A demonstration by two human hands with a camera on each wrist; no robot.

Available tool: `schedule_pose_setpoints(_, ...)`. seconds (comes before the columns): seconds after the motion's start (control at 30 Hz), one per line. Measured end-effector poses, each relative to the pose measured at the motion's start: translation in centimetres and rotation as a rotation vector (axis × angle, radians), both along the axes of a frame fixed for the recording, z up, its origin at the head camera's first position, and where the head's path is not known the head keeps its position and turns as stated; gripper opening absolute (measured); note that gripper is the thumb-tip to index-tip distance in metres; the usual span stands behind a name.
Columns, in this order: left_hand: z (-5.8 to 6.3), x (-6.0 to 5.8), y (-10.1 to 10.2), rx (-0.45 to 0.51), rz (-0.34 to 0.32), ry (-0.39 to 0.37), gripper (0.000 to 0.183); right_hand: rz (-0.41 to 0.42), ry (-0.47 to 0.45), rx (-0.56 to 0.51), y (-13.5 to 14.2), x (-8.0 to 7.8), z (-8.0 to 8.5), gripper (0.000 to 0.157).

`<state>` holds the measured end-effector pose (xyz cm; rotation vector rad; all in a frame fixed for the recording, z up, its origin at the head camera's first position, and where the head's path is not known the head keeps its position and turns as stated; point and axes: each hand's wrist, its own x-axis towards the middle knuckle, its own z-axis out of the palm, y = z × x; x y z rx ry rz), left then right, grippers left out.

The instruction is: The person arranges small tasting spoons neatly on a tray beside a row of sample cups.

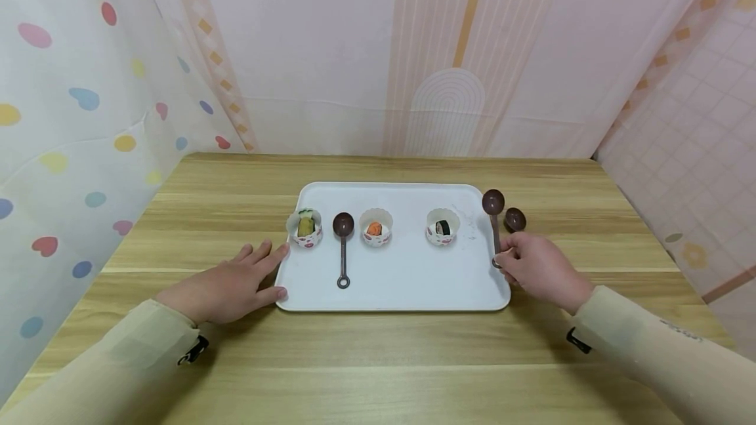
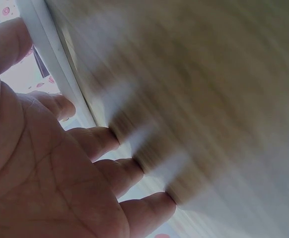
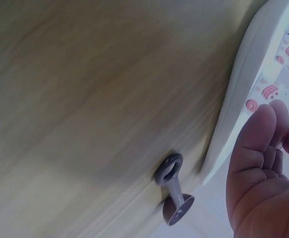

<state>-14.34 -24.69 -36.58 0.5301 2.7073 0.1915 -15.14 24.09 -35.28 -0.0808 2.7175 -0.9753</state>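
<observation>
My left hand (image 1: pixel 236 284) lies with fingers spread at the left edge of the white tray (image 1: pixel 401 287), thumb and index fingertip right at the rim. At the tray's right edge my right hand (image 1: pixel 543 271) pinches the handle end of a brown measuring spoon (image 1: pixel 493 202), its bowl pointing away from me. Another brown measuring spoon (image 1: pixel 343 225) lies on the tray between two paper cups. A third brown spoon (image 3: pixel 177 206) is on the table beside the right hand; in the head view the hand hides its handle.
On the tray stand a paper cup (image 1: pixel 306 241) with green and yellow food pieces, a middle cup (image 1: pixel 376 240) with an orange piece, and a right cup (image 1: pixel 441 239) with a sushi roll piece (image 1: pixel 443 227). A wooden table (image 1: pixel 401 372) lies beneath; patterned curtains (image 1: pixel 331 51) surround it.
</observation>
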Motion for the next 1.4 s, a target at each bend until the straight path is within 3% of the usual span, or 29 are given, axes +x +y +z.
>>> schedule_pose_setpoints(0.53, 0.1, 0.1, 0.1, 0.008, 0.000, -0.004, 0.089, 0.029, 0.044, -0.052, -1.6, -0.1, -0.4, 0.014)
schedule_pose_setpoints(1.4, 0.0, 0.0, 0.1, -0.004, -0.002, -0.001, 0.089, 0.038, -0.009, -0.092, -4.2, -0.2, -0.3, 0.015)
